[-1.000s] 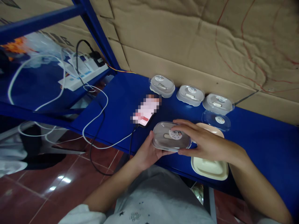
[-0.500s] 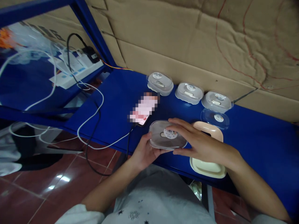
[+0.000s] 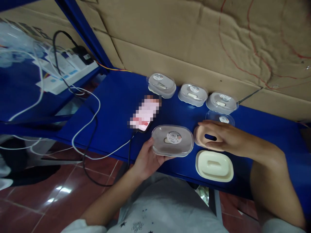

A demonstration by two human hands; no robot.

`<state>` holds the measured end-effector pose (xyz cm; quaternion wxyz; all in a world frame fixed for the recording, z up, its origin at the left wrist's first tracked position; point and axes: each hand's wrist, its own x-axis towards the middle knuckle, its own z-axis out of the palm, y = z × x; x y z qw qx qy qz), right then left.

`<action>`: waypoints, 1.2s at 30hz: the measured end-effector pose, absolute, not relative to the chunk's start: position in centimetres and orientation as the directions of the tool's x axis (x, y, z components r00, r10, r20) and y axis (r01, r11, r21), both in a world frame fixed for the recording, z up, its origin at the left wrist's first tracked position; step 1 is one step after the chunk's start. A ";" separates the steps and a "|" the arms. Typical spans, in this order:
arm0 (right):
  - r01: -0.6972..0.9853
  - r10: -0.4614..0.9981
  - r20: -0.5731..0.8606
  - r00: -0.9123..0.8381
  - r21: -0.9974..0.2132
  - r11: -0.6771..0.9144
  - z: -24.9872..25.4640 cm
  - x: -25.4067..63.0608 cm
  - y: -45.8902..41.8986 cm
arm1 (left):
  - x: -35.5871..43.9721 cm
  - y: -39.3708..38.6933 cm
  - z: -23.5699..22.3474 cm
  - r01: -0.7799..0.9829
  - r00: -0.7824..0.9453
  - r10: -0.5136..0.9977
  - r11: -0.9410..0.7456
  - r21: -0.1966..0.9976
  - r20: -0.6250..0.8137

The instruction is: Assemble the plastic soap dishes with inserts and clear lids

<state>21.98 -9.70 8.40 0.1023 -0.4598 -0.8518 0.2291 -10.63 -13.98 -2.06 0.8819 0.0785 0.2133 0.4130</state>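
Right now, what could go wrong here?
The left hand alone holds the lidded container near the table's front edge, so a slip might drop it to the floor.

The right hand is on the peach piece, close to the cream dish, and could nudge the dish.

The white cable hangs over the front edge and might be snagged.

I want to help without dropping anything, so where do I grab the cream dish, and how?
Probably pinch the cream dish by its rim at the right end, coming from above. It lies flat with its rim showing all round, and the peach piece crowds its far side.
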 end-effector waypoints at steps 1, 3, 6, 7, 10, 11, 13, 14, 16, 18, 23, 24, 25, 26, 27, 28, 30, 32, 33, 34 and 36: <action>0.745 0.832 -0.049 -0.553 -0.477 0.467 8.3 21.8 -9.9 | -10.6 -14.0 -2.1 -0.695 0.566 0.762 0.646 0.315 -0.313; 0.761 0.815 -0.126 -0.566 -0.459 0.457 8.4 21.2 -10.5 | -10.7 -14.0 -2.2 -0.695 0.559 0.765 0.643 0.322 -0.320; 0.743 0.775 -0.175 -0.607 -0.471 0.476 8.9 19.4 -11.6 | -10.7 -14.0 -2.1 -0.694 0.546 0.769 0.638 0.335 -0.333; 0.720 0.754 -0.172 -0.633 -0.490 0.492 9.0 18.6 -11.9 | -10.7 -14.0 -2.1 -0.690 0.545 0.769 0.638 0.343 -0.334; 0.670 0.724 -0.150 -0.673 -0.538 0.511 8.7 16.2 -12.3 | -10.6 -14.2 -2.0 -0.660 0.572 0.758 0.653 0.372 -0.315; 0.672 0.729 -0.151 -0.667 -0.543 0.503 8.4 15.5 -12.2 | -10.6 -14.2 -2.1 -0.653 0.582 0.754 0.657 0.378 -0.305; 0.683 0.740 -0.155 -0.655 -0.541 0.491 7.8 14.6 -11.9 | -10.5 -14.2 -2.1 -0.655 0.585 0.757 0.652 0.381 -0.290; 0.684 0.742 -0.153 -0.653 -0.540 0.491 7.5 14.3 -11.7 | -10.4 -14.2 -2.2 -0.663 0.578 0.764 0.645 0.380 -0.286; 0.673 0.738 -0.138 -0.660 -0.544 0.500 7.1 14.0 -11.3 | -10.3 -14.1 -2.2 -0.680 0.561 0.777 0.629 0.377 -0.284; 0.661 0.733 -0.127 -0.668 -0.553 0.507 7.0 14.0 -11.0 | -10.3 -14.1 -2.1 -0.686 0.556 0.781 0.625 0.373 -0.286; 0.675 0.739 -0.137 -0.660 -0.540 0.502 6.9 14.1 -11.2 | -10.3 -13.9 -1.5 -0.672 0.584 0.760 0.650 0.354 -0.286; 0.677 0.741 -0.131 -0.658 -0.533 0.507 6.8 14.1 -11.3 | -10.3 -13.8 -1.4 -0.665 0.594 0.753 0.658 0.354 -0.284; 0.678 0.745 -0.118 -0.657 -0.525 0.514 6.8 14.1 -11.4 | -10.2 -13.7 -1.3 -0.658 0.603 0.745 0.666 0.351 -0.284; 0.677 0.748 -0.103 -0.656 -0.519 0.523 6.7 14.1 -11.4 | -10.2 -13.6 -1.3 -0.651 0.612 0.737 0.676 0.347 -0.287; 0.673 0.748 -0.088 -0.657 -0.514 0.531 6.7 14.0 -11.3 | -10.2 -13.5 -1.2 -0.645 0.618 0.728 0.685 0.339 -0.296; 0.670 0.749 -0.076 -0.659 -0.511 0.538 6.6 14.0 -11.3 | -10.2 -13.4 -1.2 -0.640 0.623 0.719 0.695 0.328 -0.308; 0.669 0.747 -0.072 -0.661 -0.508 0.543 6.6 13.9 -11.2 | -10.2 -13.3 -1.2 -0.636 0.627 0.706 0.708 0.307 -0.330; 0.665 0.738 -0.087 -0.669 -0.514 0.542 6.5 13.9 -11.0 | -10.3 -13.2 -1.3 -0.628 0.633 0.694 0.719 0.297 -0.342; 0.662 0.734 -0.094 -0.673 -0.520 0.540 6.5 13.9 -11.0 | -10.3 -13.1 -1.3 -0.621 0.639 0.687 0.726 0.293 -0.347; 0.656 0.729 -0.099 -0.677 -0.530 0.537 6.5 13.9 -10.9 | -10.4 -13.1 -1.4 -0.616 0.644 0.679 0.733 0.289 -0.352; 0.646 0.728 -0.101 -0.678 -0.554 0.525 6.4 13.9 -10.8 | -10.5 -13.1 -1.5 -0.609 0.650 0.669 0.742 0.279 -0.362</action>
